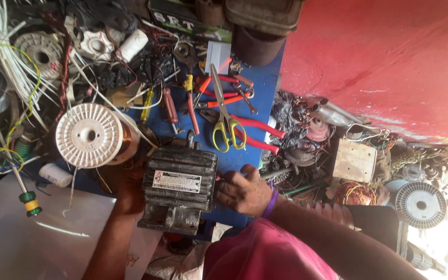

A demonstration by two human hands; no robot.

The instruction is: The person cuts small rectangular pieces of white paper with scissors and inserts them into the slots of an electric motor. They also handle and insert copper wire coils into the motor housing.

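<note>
The right hand [245, 191] is pressing against the right-hand end of the dark ribbed motor housing [178, 189], its fingers curled and bunched together at the housing's edge, seemingly pinching something small there (too small to make out). The left hand [130, 189] is lying along the opposite side of the housing, mostly hidden behind it, so whether its fingers are spread or closed cannot be told; only the forearm coming up from below and the edge of the hand touching the casing are showing. The housing is sitting between the two hands on the blue worktop [257, 83], its label plate facing the camera and its long axis running up and down in the picture, so each hand is meeting a long flank from its own side. Both are touching it, though the right one is showing the more active grip, with the wrist bent inward and a purple band around it. Just above the housing are lying yellow-handled scissors [226, 124] and red-handled pliers [257, 134], both near the right hand. A white spool of copper wire [90, 135] is standing just beside the left hand, to the upper left.
</note>
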